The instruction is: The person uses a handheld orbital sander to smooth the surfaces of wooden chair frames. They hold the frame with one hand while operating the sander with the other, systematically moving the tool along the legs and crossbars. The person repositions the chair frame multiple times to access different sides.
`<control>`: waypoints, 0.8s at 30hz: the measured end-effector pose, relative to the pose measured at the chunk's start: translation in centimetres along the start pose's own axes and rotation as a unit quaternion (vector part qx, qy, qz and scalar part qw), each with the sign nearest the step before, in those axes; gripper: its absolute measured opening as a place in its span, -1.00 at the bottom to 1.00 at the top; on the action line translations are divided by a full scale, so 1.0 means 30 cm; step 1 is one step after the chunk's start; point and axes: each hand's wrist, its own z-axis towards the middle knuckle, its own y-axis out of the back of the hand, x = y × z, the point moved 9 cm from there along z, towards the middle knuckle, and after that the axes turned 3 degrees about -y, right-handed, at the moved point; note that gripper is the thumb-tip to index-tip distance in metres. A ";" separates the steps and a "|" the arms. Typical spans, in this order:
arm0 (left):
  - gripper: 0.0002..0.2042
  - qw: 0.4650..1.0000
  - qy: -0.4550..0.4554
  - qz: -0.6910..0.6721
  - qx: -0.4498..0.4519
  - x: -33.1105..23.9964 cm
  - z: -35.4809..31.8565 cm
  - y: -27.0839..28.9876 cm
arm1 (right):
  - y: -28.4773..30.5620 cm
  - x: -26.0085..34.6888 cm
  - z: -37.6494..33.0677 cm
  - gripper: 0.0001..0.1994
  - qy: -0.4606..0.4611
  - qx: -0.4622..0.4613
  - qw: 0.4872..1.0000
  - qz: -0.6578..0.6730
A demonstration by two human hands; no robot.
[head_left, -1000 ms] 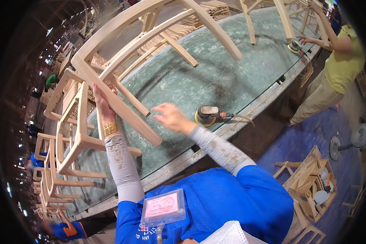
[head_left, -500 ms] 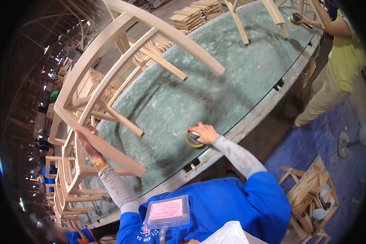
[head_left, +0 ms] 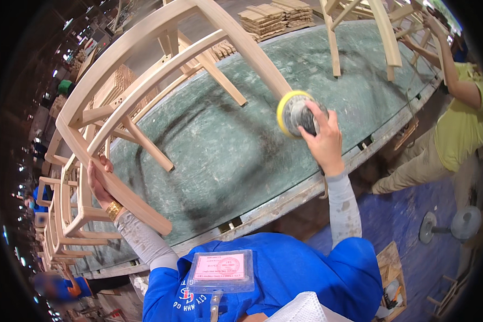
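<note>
A pale, unfinished wooden chair frame (head_left: pixel 137 51) lies on its side on the green-topped workbench (head_left: pixel 220 155), its curved rails and legs raised toward me. My left hand (head_left: pixel 99 182) is closed round the lower leg of the frame, a gold band at its wrist. In my right hand (head_left: pixel 324 137) is a round sander (head_left: pixel 300 115) with a yellow-edged pad. The pad is tilted up on edge, at the tip of the frame's right-hand leg; whether it touches the wood I cannot tell.
More chair frames (head_left: pixel 80 214) stand in a row at the left. Stacked wooden slats (head_left: pixel 263 22) lie beyond the bench. At the right a co-worker in a yellow shirt (head_left: pixel 461 123) handles another chair frame (head_left: pixel 383 32). A wooden crate (head_left: pixel 392 276) sits on the blue floor.
My right hand has lifted the sander from the bench top and carried it up and right to the frame's leg tip. My left hand keeps its hold. The co-worker's hands have shifted onto their frame.
</note>
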 end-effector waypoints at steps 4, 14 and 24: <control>-0.64 1.000 -0.001 -0.006 -0.002 0.004 0.017 0.009 | -0.023 -0.038 0.059 -0.34 -0.074 0.039 0.996 0.021; -0.62 0.999 0.009 -0.018 0.033 -0.001 0.022 0.007 | -0.015 0.007 0.091 -0.35 0.001 0.044 0.999 -0.013; -0.62 0.999 -0.001 -0.014 0.034 0.000 0.023 -0.010 | 0.003 0.023 0.069 -0.36 -0.005 0.054 0.998 -0.013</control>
